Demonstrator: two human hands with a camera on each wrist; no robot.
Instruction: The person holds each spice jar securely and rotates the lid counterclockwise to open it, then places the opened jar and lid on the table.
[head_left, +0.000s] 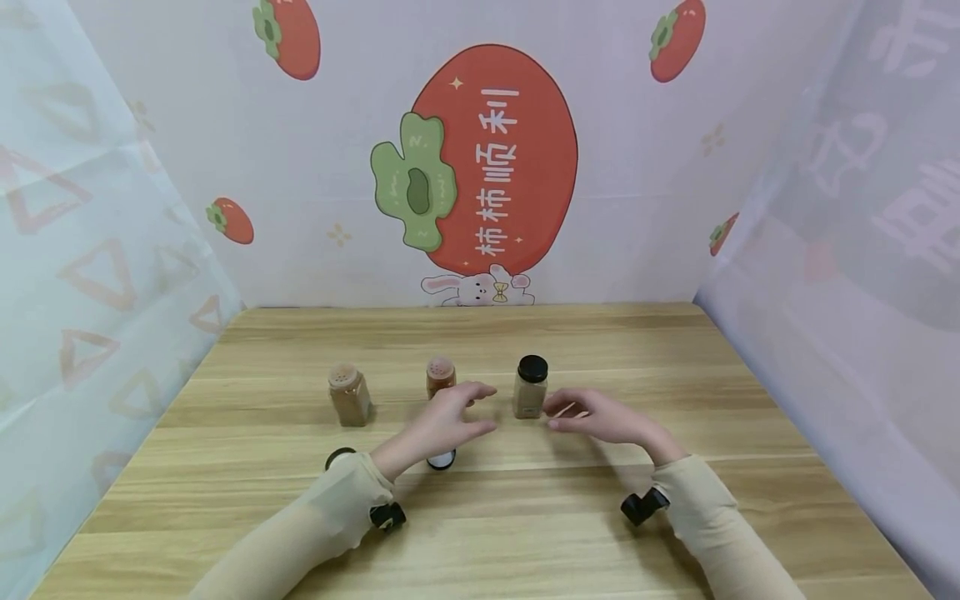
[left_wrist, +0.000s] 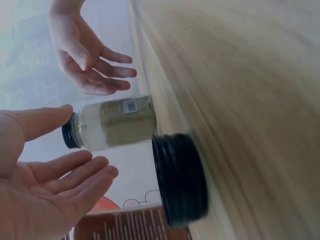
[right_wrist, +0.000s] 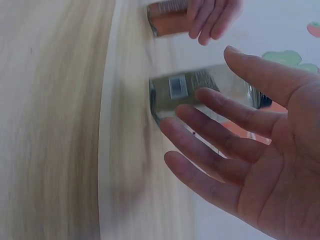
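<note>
A clear spice jar (head_left: 530,398) of greenish-tan powder stands upright with its black lid (head_left: 533,367) on. My left hand (head_left: 448,421) hovers left of it, thumb and fingers spread apart; in the left wrist view the thumb tip comes close to the lid. On the jar's other side is my right hand (head_left: 603,417), its fingers loosely bent and fingertips right at the glass. The right wrist view shows that palm (right_wrist: 285,155) facing the jar, with nothing gripped. Behind my left hand stands a reddish spice jar (head_left: 441,377) with a bare shaker top, partly hidden by the hand.
Farther left stands a brown spice jar (head_left: 350,402), also with its perforated top bare. One loose black lid (head_left: 442,461) lies below my left hand, and another (head_left: 340,455) is partly covered by my left sleeve. A printed cloth (head_left: 630,208) rises behind the wooden table (head_left: 525,542).
</note>
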